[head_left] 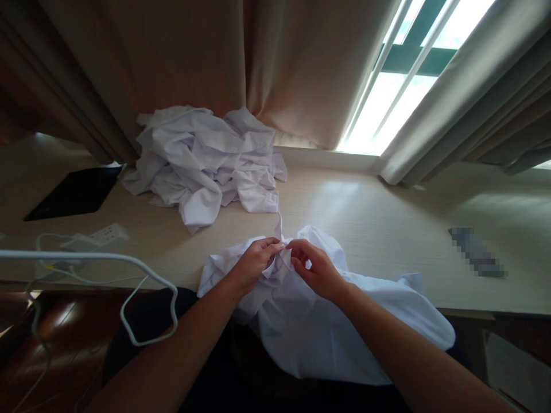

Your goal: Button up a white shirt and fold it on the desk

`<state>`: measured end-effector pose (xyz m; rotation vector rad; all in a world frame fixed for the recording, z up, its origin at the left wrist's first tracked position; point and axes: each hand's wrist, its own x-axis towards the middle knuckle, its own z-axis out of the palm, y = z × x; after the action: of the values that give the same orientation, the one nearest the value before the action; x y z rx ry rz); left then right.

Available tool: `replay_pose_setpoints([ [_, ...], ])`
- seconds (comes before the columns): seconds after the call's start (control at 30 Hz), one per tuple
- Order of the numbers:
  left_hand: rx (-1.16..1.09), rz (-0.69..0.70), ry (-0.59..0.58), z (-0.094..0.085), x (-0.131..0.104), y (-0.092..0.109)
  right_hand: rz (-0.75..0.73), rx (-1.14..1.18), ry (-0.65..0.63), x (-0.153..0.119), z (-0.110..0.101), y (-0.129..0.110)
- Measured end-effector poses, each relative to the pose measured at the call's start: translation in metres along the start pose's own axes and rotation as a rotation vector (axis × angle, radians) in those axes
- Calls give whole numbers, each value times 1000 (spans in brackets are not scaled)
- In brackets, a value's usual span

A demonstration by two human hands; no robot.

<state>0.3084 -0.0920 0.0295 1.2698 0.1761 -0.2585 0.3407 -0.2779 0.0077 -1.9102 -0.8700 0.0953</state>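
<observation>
A white shirt (318,332) lies bunched over the desk's front edge and hangs down into my lap. My left hand (259,261) pinches a bit of its cloth between thumb and fingertips. Close beside it, my right hand (313,267) is closed with thumb and index finger on the same gathered spot. A narrow white strip of cloth sticks up from between the hands. Whatever small part lies under the fingertips is hidden.
A heap of crumpled white garments (206,158) lies at the back of the desk (365,229). To the left are a dark flat object (73,192), a power strip (103,235) and a white cable (146,272). A blurred-out item (477,252) lies right; curtains (193,57) hang behind.
</observation>
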Motion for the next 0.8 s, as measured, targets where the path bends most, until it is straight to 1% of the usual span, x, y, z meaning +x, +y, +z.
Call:
replay_pose_setpoints([
  [0.17, 52, 26, 1, 0, -1, -2, 41, 26, -20, -1, -2, -3],
  [0.27, 100, 39, -25, 2, -4, -4, 69, 79, 12, -4, -3, -6],
  [0.33, 108, 53, -42, 3, -6, -4, 59, 98, 44, -7, -2, -6],
  [0.47, 79, 50, -35, 3, -6, -8, -1, 118, 110, -12, 7, 1],
  [0.57, 34, 62, -7, 2, -4, -12, 38, 159, 178, -10, 19, 8],
  [0.63, 40, 92, 16, 2, -3, -15, 93, 260, 233, -3, 27, 10],
  [0.73, 97, 162, 59, 2, 0, -17, 181, 514, 313, 11, 34, 11],
  [0.8, 148, 199, 114, 3, 2, -18, 241, 575, 323, 20, 35, 11],
])
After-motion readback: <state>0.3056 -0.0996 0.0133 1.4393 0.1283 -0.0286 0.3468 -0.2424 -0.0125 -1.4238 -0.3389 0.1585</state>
